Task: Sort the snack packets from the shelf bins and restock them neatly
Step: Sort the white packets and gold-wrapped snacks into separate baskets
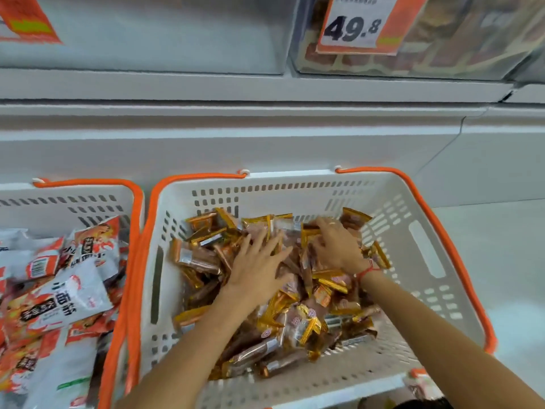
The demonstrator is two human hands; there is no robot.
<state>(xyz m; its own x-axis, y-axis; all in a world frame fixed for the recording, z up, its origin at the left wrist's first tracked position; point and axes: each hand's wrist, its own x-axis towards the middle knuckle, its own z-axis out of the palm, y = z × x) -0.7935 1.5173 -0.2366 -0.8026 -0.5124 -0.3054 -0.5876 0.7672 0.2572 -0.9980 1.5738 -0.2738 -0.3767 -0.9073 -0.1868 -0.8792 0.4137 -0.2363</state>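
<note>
Left hand point(256, 268) lies flat, fingers spread, on the gold-and-brown snack packets point(283, 323) at frame centre. Right hand point(339, 246), red string point(367, 270) on its wrist, has fingers curled into the heap; what they clamp, I cannot tell. The packets fill a white basket point(424, 261) with orange handles; a second basket point(59, 199) at left holds white-and-orange packets point(70, 293). Upper right, a price tag point(354, 25) reads 49.8.
</note>
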